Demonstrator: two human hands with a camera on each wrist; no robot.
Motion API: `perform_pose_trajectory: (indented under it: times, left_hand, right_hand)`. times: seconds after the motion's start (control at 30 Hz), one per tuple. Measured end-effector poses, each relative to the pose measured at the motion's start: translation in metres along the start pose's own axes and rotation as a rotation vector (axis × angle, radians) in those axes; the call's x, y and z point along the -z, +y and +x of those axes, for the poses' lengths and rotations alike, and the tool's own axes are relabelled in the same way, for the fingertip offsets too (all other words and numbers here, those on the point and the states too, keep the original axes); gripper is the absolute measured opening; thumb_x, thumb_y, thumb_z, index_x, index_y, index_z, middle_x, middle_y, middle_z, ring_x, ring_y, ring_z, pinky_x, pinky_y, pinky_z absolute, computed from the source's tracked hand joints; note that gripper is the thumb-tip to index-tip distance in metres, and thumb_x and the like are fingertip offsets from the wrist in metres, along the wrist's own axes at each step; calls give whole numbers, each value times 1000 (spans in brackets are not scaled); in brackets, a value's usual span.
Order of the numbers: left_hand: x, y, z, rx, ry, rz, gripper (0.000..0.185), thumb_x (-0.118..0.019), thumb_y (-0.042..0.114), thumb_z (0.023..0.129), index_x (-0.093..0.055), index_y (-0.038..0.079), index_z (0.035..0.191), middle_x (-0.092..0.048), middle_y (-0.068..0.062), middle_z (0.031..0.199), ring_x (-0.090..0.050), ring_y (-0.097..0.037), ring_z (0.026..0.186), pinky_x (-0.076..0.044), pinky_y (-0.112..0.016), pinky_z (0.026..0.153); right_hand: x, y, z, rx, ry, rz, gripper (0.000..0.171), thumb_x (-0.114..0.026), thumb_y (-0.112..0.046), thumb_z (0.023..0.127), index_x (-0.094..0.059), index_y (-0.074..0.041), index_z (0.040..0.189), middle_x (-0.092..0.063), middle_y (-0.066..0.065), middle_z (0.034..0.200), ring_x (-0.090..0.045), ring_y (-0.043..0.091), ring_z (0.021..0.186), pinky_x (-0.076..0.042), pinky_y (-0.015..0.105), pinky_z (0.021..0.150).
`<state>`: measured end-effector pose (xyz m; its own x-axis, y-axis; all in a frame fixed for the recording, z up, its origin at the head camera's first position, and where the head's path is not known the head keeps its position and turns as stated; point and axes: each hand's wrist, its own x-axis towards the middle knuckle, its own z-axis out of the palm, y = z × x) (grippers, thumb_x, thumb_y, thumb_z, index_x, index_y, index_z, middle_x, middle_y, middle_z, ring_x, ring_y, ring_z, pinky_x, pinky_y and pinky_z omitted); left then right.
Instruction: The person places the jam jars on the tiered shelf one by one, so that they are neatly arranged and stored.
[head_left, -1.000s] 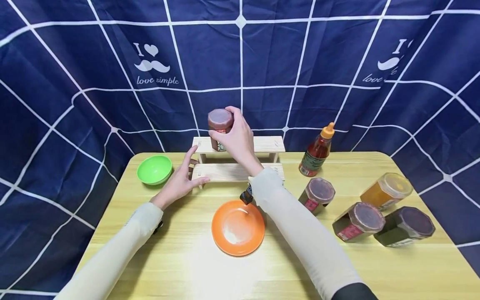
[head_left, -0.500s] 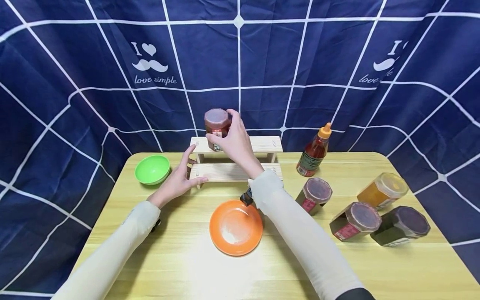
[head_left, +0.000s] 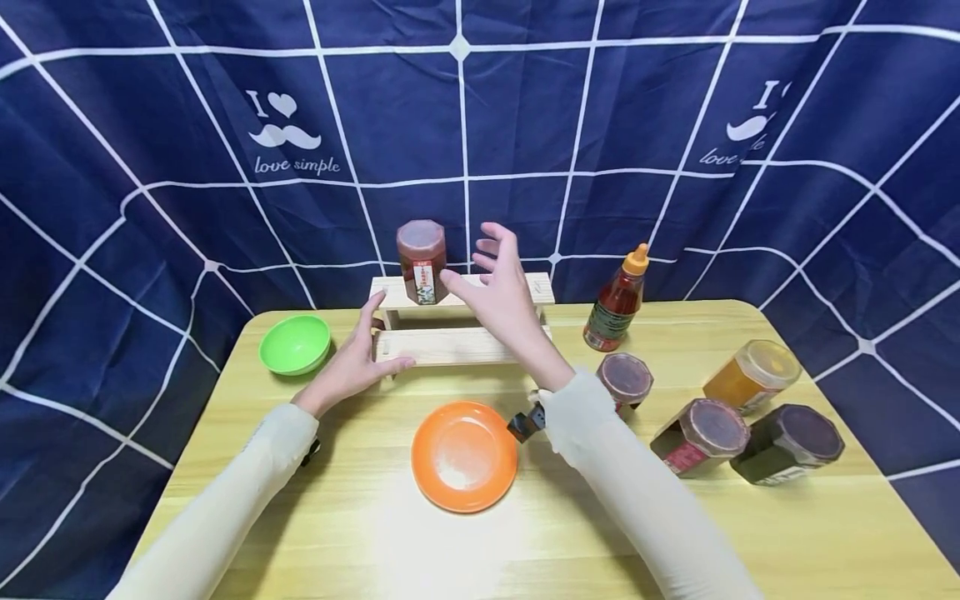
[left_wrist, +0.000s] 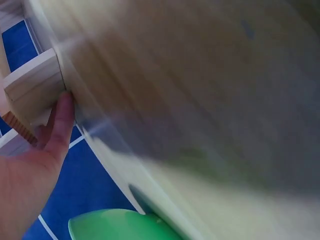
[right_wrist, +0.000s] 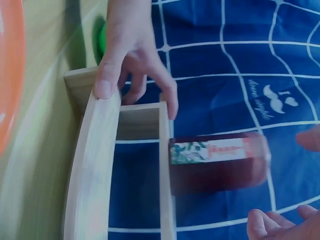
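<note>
A two-step wooden rack (head_left: 450, 346) stands at the back of the table. My left hand (head_left: 348, 367) grips its left end; in the right wrist view the thumb (right_wrist: 104, 89) lies on the lower plank and a finger (right_wrist: 170, 95) reaches the upper one. On the left part of the upper step stands an upright jar (head_left: 422, 262) of dark red contents with a white and red label. My right hand (head_left: 508, 292) is just right of this jar, fingers spread and holding nothing. The left wrist view shows the left fingers (left_wrist: 61, 120) against the rack's end.
A green bowl (head_left: 295, 344) sits left of the rack, and an orange plate (head_left: 463, 457) lies in front. To the right stand a red sauce bottle (head_left: 617, 300), an amber jar (head_left: 752, 375) and several dark jars (head_left: 701, 435). A blue curtain (head_left: 405, 108) hangs behind.
My right hand has let go of the jar and moved off to the right, its fingers spreading. The jar stays on the upper step. My left hand keeps its grip on the rack.
</note>
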<state>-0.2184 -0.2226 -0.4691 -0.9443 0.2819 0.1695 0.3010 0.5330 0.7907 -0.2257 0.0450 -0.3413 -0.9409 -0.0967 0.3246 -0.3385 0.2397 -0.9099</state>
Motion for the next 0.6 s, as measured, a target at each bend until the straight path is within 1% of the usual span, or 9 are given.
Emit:
perform_pose_trajectory:
  times: [0.13, 0.23, 0.33, 0.43, 0.5, 0.6]
  left_hand:
    - [-1, 1, -1, 20, 23, -14, 124, -96, 28, 88, -6, 32, 174, -58, -27, 131, -59, -40, 117, -48, -56, 97]
    - [0, 1, -1, 13, 31, -30, 124, -97, 25, 87, -8, 31, 174, -59, -25, 124, -62, -38, 108, -48, -54, 94]
    - [0, -1, 0, 1, 32, -26, 123, -97, 24, 87, -10, 29, 175, -60, -22, 122, -62, -34, 104, -50, -52, 92]
    - [1, -1, 0, 0, 30, -15, 123, -97, 25, 87, -12, 28, 175, -60, -20, 122, -64, -33, 99, -52, -50, 89]
    - [2, -1, -1, 3, 31, -2, 123, -98, 25, 87, -13, 29, 175, -60, -19, 123, -65, -32, 98, -53, -50, 89]
    - [2, 0, -1, -1, 35, 19, 122, -98, 25, 86, -14, 29, 176, -62, -18, 123, -66, -33, 97, -55, -50, 87]
  right_hand:
    - [16, -7, -11, 7, 17, 49, 79, -83, -22, 97, -37, -10, 161, -52, 16, 149, -59, 33, 138, -47, 50, 112]
    - [28, -13, -19, 18, 25, 96, 76, -82, -19, 98, -39, -7, 159, -54, 15, 147, -60, 33, 137, -48, 48, 112]
    - [42, -18, -27, 32, 37, 127, 72, -80, -15, 98, -41, -5, 158, -56, 14, 146, -61, 33, 136, -48, 45, 112]
    - [57, -19, -38, 39, 47, 122, 68, -78, -11, 99, -42, -2, 156, -56, 13, 145, -61, 31, 136, -48, 42, 112]
    - [67, -18, -46, 34, 56, 109, 65, -77, -9, 99, -43, -1, 155, -57, 12, 144, -61, 30, 136, -47, 43, 113]
    - [81, -15, -58, 30, 80, 58, 63, -76, -8, 100, -45, 0, 154, -57, 13, 144, -61, 26, 135, -46, 44, 114]
